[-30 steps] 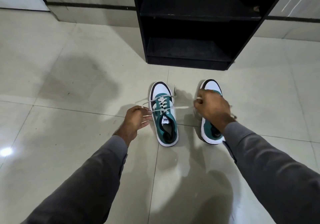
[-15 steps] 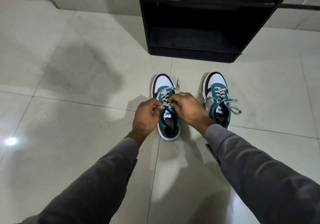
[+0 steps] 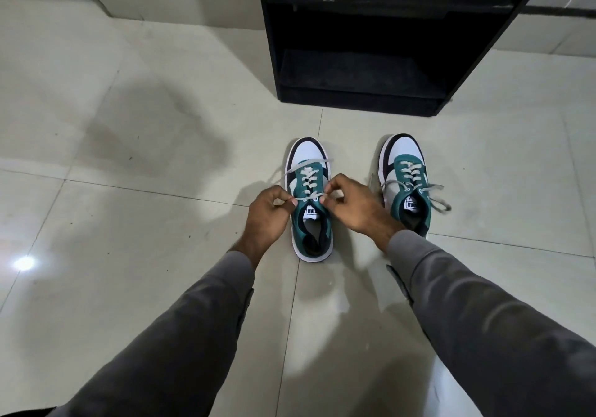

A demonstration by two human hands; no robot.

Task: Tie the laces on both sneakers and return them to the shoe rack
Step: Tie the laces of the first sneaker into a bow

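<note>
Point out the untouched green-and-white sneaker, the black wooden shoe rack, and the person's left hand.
green-and-white sneaker (image 3: 407,187), head view, laced tongue.
black wooden shoe rack (image 3: 358,102), head view, bottom front board.
left hand (image 3: 267,215), head view, back of hand.

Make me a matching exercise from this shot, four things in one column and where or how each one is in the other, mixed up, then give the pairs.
Things:
1. left sneaker
2. right sneaker
3. rack
4. left hand

States:
A. black, standing beyond the sneakers
B. laces loose, no hand on it
C. pinching a lace end
D. between the two hands, being laced

Pairs: 1-D, 2-B, 3-A, 4-C
</note>
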